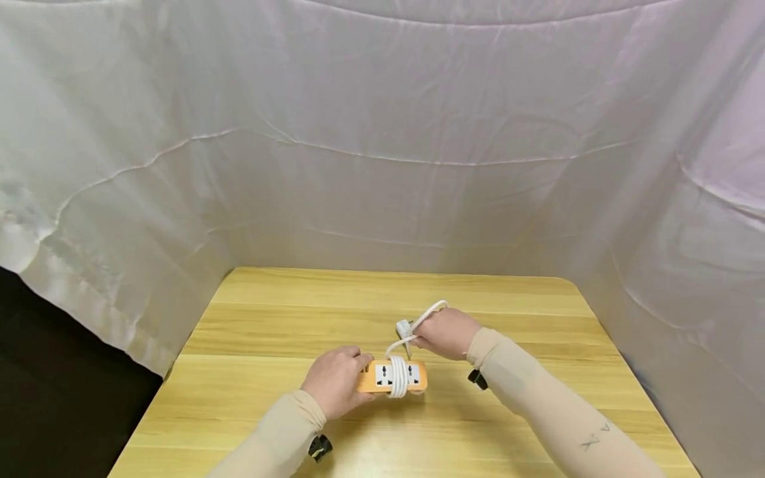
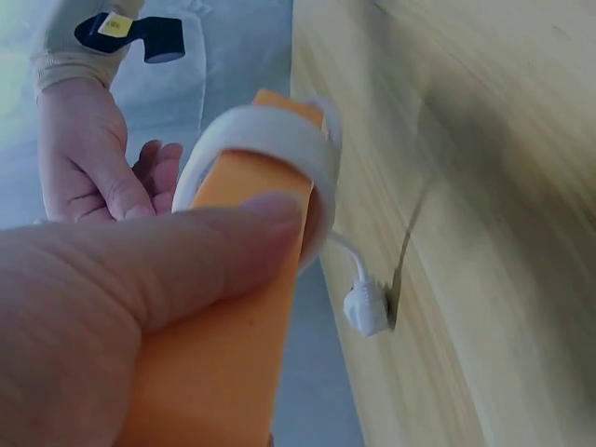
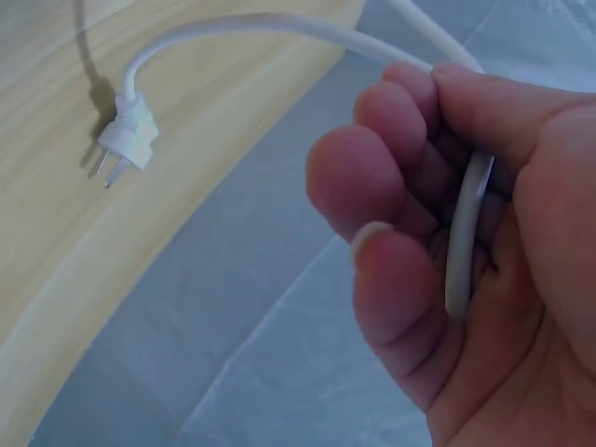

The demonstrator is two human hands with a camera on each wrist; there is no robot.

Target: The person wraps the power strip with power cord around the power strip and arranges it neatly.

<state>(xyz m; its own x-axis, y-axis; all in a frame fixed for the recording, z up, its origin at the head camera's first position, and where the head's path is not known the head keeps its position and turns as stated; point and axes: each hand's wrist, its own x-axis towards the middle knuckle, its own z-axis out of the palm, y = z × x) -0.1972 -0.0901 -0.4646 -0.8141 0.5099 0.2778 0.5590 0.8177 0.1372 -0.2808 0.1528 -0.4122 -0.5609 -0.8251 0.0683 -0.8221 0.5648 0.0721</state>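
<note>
An orange power strip with white socket faces is held at its left end by my left hand. The thumb lies along the strip's orange casing in the left wrist view. Several turns of white cord are wrapped round the strip's middle. My right hand, beyond the strip and to its right, pinches the free cord between thumb and forefinger. Part of that cord passes through the curled fingers. At its end the white plug hangs, with metal pins showing.
A wooden table lies under both hands. Pale cloth curtains stand behind it and along both sides. A black area shows past the left edge. Each wrist wears a small black device.
</note>
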